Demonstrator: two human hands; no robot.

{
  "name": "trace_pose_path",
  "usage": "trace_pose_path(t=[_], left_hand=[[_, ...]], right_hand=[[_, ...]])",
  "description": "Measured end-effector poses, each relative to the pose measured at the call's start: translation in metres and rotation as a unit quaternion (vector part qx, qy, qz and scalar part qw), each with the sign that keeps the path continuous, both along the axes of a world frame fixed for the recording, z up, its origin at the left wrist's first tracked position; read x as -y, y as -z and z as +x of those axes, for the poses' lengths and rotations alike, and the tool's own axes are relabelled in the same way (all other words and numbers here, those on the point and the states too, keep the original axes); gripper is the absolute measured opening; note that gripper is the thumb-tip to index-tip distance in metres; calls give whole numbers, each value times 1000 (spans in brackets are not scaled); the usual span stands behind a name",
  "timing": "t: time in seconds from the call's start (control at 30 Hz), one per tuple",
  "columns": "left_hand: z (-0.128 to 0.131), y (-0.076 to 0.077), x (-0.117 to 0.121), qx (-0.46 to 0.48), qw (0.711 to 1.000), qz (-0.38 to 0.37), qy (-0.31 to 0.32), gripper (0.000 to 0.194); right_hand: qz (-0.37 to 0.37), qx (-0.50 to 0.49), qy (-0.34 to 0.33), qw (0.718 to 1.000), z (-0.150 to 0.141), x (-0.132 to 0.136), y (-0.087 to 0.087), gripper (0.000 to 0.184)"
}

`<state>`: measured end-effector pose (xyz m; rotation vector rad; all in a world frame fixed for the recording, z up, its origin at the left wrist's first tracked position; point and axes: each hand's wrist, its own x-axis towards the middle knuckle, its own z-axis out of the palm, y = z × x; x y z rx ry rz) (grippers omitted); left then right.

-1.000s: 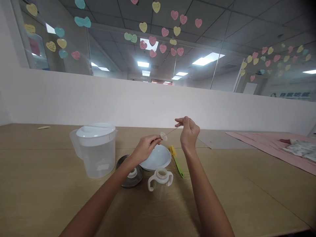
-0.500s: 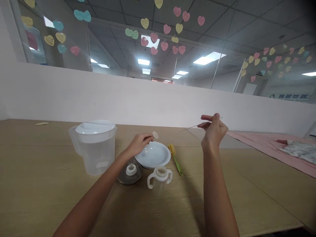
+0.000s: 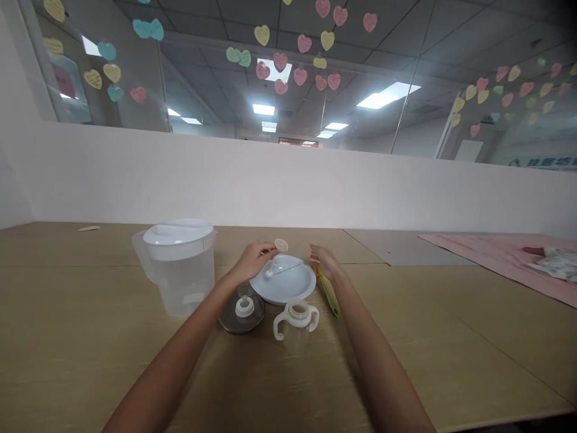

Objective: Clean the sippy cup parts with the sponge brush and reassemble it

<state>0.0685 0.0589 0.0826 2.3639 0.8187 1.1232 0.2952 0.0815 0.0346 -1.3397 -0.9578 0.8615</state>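
My left hand (image 3: pixel 253 262) is closed in a pinch at the edge of a small round translucent disc (image 3: pixel 281 245), held above the back of a white bowl (image 3: pixel 288 293). My right hand (image 3: pixel 325 262), over the bowl's right rim, pinches a thin wire brush (image 3: pixel 291 266) that slants down to the left. Its far end meets a small white piece (image 3: pixel 269 273) over the bowl; how they join is unclear. A clear bottle with a white two-handled collar (image 3: pixel 297 319) stands in front. Left of it, a bottle nipple in a white ring (image 3: pixel 244 307) sits on a dark round lid (image 3: pixel 234 322).
A clear pitcher with a white lid (image 3: pixel 183 264) stands at the left. Partly under my right hand lies a green-handled brush with a yellow head (image 3: pixel 331 299). A pink cloth (image 3: pixel 478 252) covers the far right of the table, with patterned fabric (image 3: pixel 559 264) on it.
My right hand has come down and left with the thin wire brush, from high on the right to the bowl. My left hand stays nearly in place with the disc.
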Motion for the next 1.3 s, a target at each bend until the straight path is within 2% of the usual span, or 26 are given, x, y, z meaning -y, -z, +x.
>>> trace_pose_path(t=[0.1,0.2,0.27,0.33,0.4,0.47,0.53,0.63,0.7,0.77,0.93,1.1,1.2,1.3], left_hand=[[2,-3,5,20,999,-35,0,27],[4,-6,11,40,997,-60,-7,25],[7,-7,15,49,996,-69,-7,24],[9,-8,18,56,995,-78,-11,23],[11,-8,19,70,993,-89,-25,24],[11,-8,20,81,991,-90,-51,27],[9,-7,20,58,993,-61,-85,28],[5,-8,20,-58,987,3,-147,29],[2,-8,21,-142,975,16,-167,29],[1,-7,21,-194,966,15,-169,29],[4,2,19,-264,949,35,-166,37],[6,8,17,-310,932,25,-189,51],[7,7,20,-327,924,18,-197,57],[9,4,24,-337,919,25,-201,58]], right_hand=[[-5,59,-10,998,4,6,-10,32],[4,108,-57,992,-5,18,-29,28],[8,129,-138,982,-17,32,-44,21],[36,148,-307,939,-32,49,-60,24],[76,131,-366,918,-43,63,-72,25],[92,117,-379,913,-49,71,-78,27],[82,115,-378,915,-49,70,-77,29],[52,133,-344,928,-45,59,-66,24],[37,138,-322,936,-43,50,-56,18],[16,124,-331,935,-44,44,-47,16],[-40,92,-396,913,-51,40,-36,17],[-17,89,-418,904,-45,37,-33,25],[-8,88,-417,904,-40,34,-29,35],[-15,119,-401,908,-37,33,-28,35]])
